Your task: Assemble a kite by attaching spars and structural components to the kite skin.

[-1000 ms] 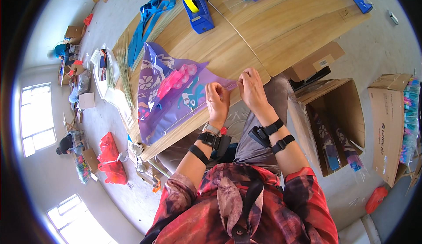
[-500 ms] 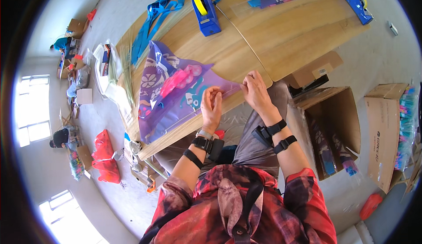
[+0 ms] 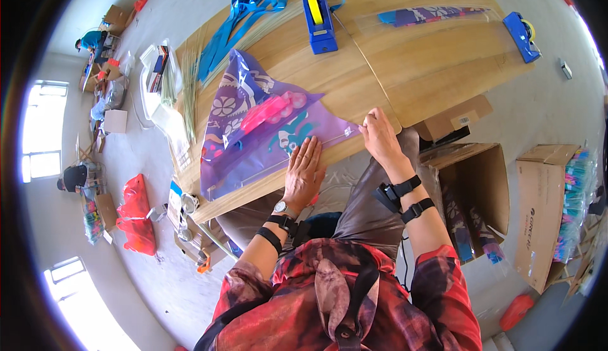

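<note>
A triangular purple printed kite [image 3: 223,161] of thin, shiny sheet lies along the table's near left edge. Pink, teal and white patterns cover it, and a thin rod runs along its near edge. My left hand [image 3: 303,177] rests flat on that edge with its fingers stretched out. At the kite's right-hand tip, my right hand [image 3: 381,137] has its fingers closed in a pinch, drawing the corner out just past the wood. The fingertips partly hide what lies at the tip.
On the wooden table [image 3: 437,53] are blue tape dispensers [image 3: 322,34], blue ribbons [image 3: 218,47], thin pale rods [image 3: 190,101] and a bagged purple piece [image 3: 437,14]. An open cardboard box [image 3: 497,193] stands at my right. Two people work far left.
My left hand has gone from curled above the near edge to lying flat on the kite. My right hand keeps its pinch at the tip. The view has shifted slightly.
</note>
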`<state>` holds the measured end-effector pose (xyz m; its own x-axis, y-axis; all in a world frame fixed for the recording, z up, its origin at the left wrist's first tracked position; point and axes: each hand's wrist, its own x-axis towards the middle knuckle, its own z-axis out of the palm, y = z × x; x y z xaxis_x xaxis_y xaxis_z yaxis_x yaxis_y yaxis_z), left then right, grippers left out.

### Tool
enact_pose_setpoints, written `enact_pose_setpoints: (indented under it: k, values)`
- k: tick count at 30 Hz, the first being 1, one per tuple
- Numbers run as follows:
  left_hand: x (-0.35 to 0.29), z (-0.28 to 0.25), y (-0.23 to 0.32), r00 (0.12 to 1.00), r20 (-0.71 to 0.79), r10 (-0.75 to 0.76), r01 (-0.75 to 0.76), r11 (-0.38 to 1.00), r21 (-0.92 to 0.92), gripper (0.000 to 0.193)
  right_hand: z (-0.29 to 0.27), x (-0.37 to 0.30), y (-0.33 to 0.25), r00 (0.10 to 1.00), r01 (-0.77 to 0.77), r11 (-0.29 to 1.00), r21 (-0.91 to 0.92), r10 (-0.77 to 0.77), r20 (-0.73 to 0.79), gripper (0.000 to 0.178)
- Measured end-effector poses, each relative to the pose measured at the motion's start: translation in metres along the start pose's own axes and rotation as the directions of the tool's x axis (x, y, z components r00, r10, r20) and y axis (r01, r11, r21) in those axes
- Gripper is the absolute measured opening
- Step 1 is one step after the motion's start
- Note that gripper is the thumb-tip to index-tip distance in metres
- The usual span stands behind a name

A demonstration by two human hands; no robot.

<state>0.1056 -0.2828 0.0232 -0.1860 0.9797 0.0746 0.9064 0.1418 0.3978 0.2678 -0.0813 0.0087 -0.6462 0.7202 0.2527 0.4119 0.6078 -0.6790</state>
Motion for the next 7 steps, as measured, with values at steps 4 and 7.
enact_pose_setpoints:
  k: [4, 7]
  values:
    - [-0.001, 0.003, -0.006, 1.000, 0.007, 0.017, -0.017, 0.999, 0.035, 0.070, 0.004, -0.001, 0.009, 0.997, 0.070, 0.997, -0.030, -0.070, -0.027, 0.021]
    - [-0.002, 0.006, -0.008, 0.999, -0.012, 0.052, -0.052, 0.999, 0.015, 0.074, 0.007, 0.000, 0.014, 0.999, 0.038, 0.998, -0.056, -0.037, 0.013, 0.020]
